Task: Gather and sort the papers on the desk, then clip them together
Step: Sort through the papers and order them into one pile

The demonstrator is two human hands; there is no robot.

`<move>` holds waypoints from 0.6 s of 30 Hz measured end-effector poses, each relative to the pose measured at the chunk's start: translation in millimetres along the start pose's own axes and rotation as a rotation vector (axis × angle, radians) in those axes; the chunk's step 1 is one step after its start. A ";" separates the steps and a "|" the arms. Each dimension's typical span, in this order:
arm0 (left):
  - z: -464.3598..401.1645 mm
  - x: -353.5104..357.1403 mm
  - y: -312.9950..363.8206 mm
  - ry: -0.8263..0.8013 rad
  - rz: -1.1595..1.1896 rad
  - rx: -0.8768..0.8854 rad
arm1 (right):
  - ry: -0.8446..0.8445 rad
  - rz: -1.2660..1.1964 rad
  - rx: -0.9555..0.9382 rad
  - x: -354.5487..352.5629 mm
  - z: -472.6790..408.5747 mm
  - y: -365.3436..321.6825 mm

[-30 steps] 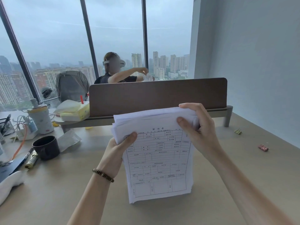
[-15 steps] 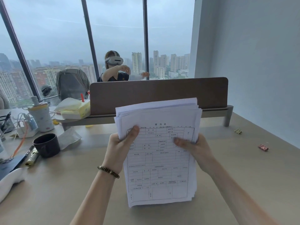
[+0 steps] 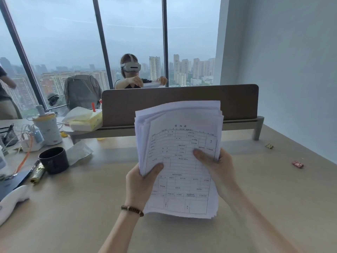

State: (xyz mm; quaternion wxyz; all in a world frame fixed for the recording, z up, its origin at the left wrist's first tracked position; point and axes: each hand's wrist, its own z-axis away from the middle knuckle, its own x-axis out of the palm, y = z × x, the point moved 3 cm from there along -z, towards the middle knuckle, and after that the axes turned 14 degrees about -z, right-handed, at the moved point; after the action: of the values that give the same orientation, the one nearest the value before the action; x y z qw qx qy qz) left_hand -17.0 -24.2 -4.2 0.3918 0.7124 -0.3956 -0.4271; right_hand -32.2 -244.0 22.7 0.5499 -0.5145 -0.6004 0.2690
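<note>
Both hands hold a stack of papers (image 3: 179, 157) upright above the desk (image 3: 94, 207), the printed form on the front sheet facing the camera and the sheets fanned unevenly along the top and left edges. The left hand (image 3: 141, 181) grips the stack's left edge low down, thumb pressed over the front sheet and the fingers hidden behind; a beaded bracelet (image 3: 132, 210) sits on its wrist. The right hand (image 3: 218, 168) grips the right edge a little higher, thumb laid across the form and fingers curled round behind. The bottom of the stack hangs just above or on the desk; which, cannot be told. Beyond the hands stands a brown desk divider (image 3: 179, 104), the top of the stack overlapping it. Well to the right of the right hand lie a red binder clip (image 3: 298, 164) and, farther back, a gold binder clip (image 3: 269, 146), both loose on the desk. Left of the left hand stands a black mug (image 3: 53, 160), with a tissue box (image 3: 85, 119) behind it.
</note>
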 end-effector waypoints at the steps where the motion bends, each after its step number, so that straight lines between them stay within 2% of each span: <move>1: 0.7 -0.3 4.6 0.058 -0.066 0.043 | -0.001 0.033 -0.043 1.4 1.3 -2.2; 4: 1.8 -2.2 13.6 0.145 -0.141 0.134 | 0.003 0.105 -0.133 1.1 3.9 -5.0; 6: 0.3 -3.9 12.7 0.095 -0.073 0.111 | -0.007 0.099 -0.127 -2.4 4.4 -7.1; 8: -3.9 -6.2 5.6 -0.074 0.029 0.063 | -0.039 0.045 -0.096 -7.3 2.5 -8.8; 11: -6.7 -10.6 -11.9 -0.449 0.184 0.047 | -0.050 -0.053 -0.051 -11.7 -0.8 -7.7; 13: -5.8 -11.3 -22.0 -0.567 0.072 0.060 | -0.027 -0.123 -0.036 -12.9 -3.4 -5.9; 15: -6.9 -7.8 -29.6 -0.518 -0.142 0.104 | -0.010 -0.159 -0.029 -13.2 -7.1 -5.0; 18: -9.2 -2.8 -35.7 -0.308 -0.292 0.135 | -0.008 -0.113 -0.024 -10.2 -10.4 -4.1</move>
State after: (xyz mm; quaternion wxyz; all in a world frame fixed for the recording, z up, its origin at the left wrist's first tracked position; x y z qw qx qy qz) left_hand -1.3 -6.1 -32.4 0.2121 0.7130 -0.3713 -0.5557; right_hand -25.1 -257.2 25.1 0.5558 -0.4852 -0.6338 0.2324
